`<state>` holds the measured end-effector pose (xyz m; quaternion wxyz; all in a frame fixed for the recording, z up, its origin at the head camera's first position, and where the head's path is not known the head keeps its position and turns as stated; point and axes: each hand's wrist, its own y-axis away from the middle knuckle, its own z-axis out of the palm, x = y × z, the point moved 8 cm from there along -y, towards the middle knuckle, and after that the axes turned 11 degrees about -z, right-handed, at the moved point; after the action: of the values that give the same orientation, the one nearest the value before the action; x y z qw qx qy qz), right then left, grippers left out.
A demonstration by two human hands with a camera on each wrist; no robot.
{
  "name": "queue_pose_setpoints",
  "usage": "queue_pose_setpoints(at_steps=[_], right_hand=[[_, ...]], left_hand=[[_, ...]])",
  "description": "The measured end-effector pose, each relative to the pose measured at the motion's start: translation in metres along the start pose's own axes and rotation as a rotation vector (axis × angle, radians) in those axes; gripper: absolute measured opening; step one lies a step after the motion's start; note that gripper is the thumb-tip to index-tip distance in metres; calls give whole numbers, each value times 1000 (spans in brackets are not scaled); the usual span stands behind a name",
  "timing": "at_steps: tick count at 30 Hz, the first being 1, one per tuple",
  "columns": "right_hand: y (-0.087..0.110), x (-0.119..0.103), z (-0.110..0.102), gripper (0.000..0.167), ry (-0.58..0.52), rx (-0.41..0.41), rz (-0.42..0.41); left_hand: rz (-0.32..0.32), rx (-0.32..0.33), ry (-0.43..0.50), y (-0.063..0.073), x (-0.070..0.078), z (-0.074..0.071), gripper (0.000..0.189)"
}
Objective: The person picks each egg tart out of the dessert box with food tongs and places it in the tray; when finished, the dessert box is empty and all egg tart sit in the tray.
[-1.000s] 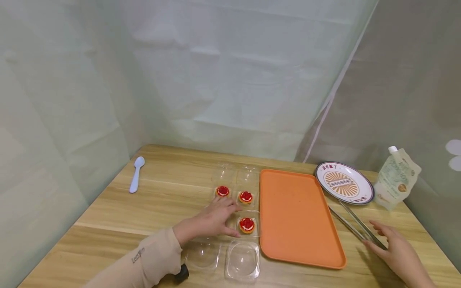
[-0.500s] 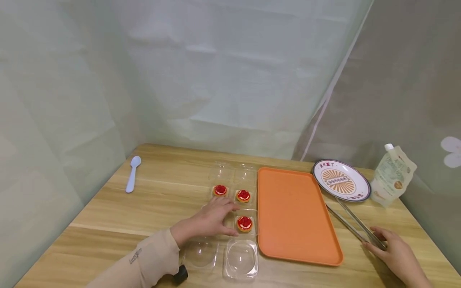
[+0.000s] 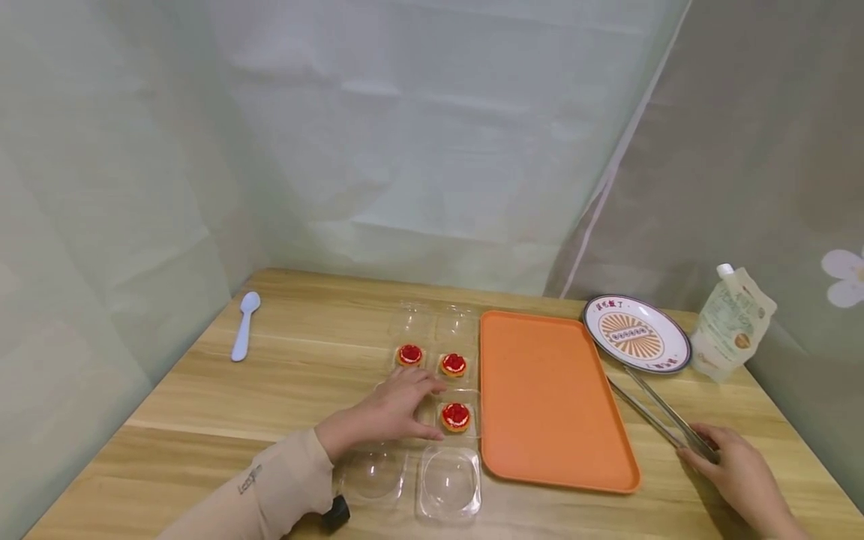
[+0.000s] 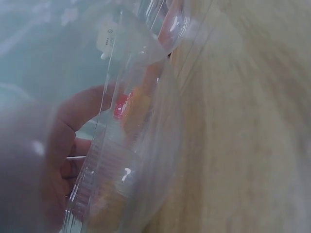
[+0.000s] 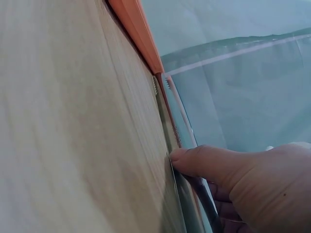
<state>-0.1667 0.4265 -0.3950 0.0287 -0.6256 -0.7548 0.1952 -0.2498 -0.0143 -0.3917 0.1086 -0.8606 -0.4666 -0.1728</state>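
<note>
My left hand lies over a clear plastic clamshell box, thumb and fingers spread, among three red-topped tarts. One tart sits just beyond its fingertips, another tart to their right. In the left wrist view, clear plastic stands before the fingers, and a tart shows through it; the contact is blurred. At the right, my right hand holds the handle end of metal tongs lying on the table. The right wrist view has the thumb against the tongs' edge.
An orange tray lies between the boxes and the tongs. Behind the tongs are a patterned plate and a spouted pouch. A pale blue spoon lies at the far left. An open box lid extends toward the front.
The right hand has closed its thumb and fingers onto the tongs' handle end. The left hand stays in place over the boxes. The whole head view has shifted slightly.
</note>
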Motion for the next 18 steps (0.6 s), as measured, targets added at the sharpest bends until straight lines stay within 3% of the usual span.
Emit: queue_pose_setpoints(at_steps=[12,18], right_hand=[[-1,-11,-18,37,39,88,-81],[-4,-12,-27,41,58,36,-49]], left_hand=[[7,9,-14,0,-1,-1,74],[15,18,-18,0,0,-1,73]])
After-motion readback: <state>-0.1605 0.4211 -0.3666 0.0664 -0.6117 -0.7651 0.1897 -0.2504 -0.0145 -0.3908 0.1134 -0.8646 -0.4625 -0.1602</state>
